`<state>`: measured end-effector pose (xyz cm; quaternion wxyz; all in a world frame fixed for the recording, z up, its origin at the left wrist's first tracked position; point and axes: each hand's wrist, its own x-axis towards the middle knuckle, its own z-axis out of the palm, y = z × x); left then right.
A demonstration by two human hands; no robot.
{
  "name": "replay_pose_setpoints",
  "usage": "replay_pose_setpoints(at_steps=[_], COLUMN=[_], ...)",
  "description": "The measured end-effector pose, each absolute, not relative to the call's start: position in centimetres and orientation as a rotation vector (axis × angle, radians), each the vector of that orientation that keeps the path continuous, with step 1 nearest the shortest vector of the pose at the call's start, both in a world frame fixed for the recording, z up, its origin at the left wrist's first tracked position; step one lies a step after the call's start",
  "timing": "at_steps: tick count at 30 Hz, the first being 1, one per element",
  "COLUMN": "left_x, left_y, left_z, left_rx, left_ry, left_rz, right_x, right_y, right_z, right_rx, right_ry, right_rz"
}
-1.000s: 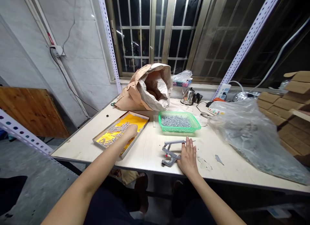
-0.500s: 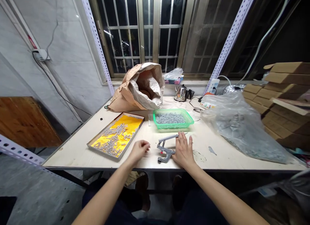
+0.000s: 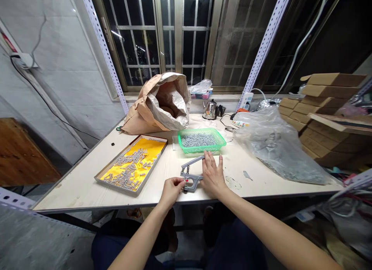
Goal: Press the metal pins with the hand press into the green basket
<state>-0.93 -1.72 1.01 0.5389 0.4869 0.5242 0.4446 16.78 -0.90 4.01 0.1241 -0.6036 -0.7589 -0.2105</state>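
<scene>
A grey hand press tool (image 3: 190, 173) lies on the white table (image 3: 87, 180) near its front edge. My left hand (image 3: 172, 188) is pinched closed at the tool's jaw; whatever small piece it holds is too small to make out. My right hand (image 3: 213, 173) lies flat on the tool's handle with its fingers stretched out. To the left sits a shallow tray with a yellow lining (image 3: 151, 147) that holds several small metal pieces. Behind the tool stands a green plastic basket (image 3: 221, 140) full of the same metal pieces.
An open brown paper sack (image 3: 158, 103) lies at the back of the table. A big clear plastic bag of parts (image 3: 276, 146) covers the right side. Stacked cardboard boxes (image 3: 325, 103) rise at far right. A small kettle (image 3: 209, 110) and cables sit by the window.
My left hand left the yellow tray, closed, and came to the tool's jaw. My right hand stayed flat on the tool's handle. The view swung towards the right.
</scene>
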Motion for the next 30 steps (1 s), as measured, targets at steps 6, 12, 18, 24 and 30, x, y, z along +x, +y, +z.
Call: replay_pose_setpoints(at_steps=[6, 12, 18, 24, 30], left_x=[-0.8, -1.0, -1.1, -1.3, -1.2], left_y=[-1.5, -1.4, -2.0, -1.8, -1.8], left_z=[0.0, -0.3, 0.9, 0.5, 0.2], left_rx=[1.247, 1.362, 1.479, 1.473, 1.427], left_ry=[1.293, 1.295, 1.303, 1.281, 1.295], left_rz=[1.076, 1.076, 1.019, 1.011, 1.019], right_x=[16.5, 16.4, 16.3, 16.4, 16.8], right_y=[-0.9, -1.0, -1.3, -1.3, -1.2], right_z=[4.0, 3.9, 3.8, 3.4, 3.4], right_rx=[-1.782, -1.78, -1.796, -1.79, -1.683], right_ry=[-2.19, -2.186, -2.196, -2.2, -2.165], right_rz=[-0.651, -0.655, -0.61, -0.612, -0.579])
